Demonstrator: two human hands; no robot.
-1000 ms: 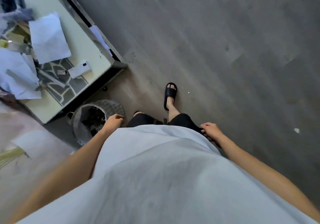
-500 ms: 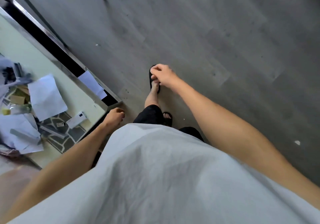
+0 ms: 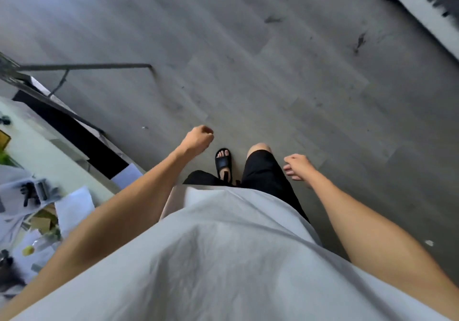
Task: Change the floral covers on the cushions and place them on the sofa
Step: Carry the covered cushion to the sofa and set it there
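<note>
Grey floor: plank flooring (image 3: 273, 84) fills most of the view, blurred.
Left hand: left hand (image 3: 198, 140) raised over the floor, fingers curled into a loose fist, holding nothing.
Right hand: right hand (image 3: 298, 166) beside the black shorts (image 3: 263, 169), fingers loosely bent and slack, touching nothing.
Foot: one black sandal (image 3: 223, 163) on the floor between the hands; the other foot hidden behind the raised knee.
Cushions, covers, sofa: none can be made out anywhere in view.
Table: pale table (image 3: 37, 146) cut off at the left edge, littered with papers (image 3: 74, 209) and blurred clutter.
Writing: nothing readable.
</note>
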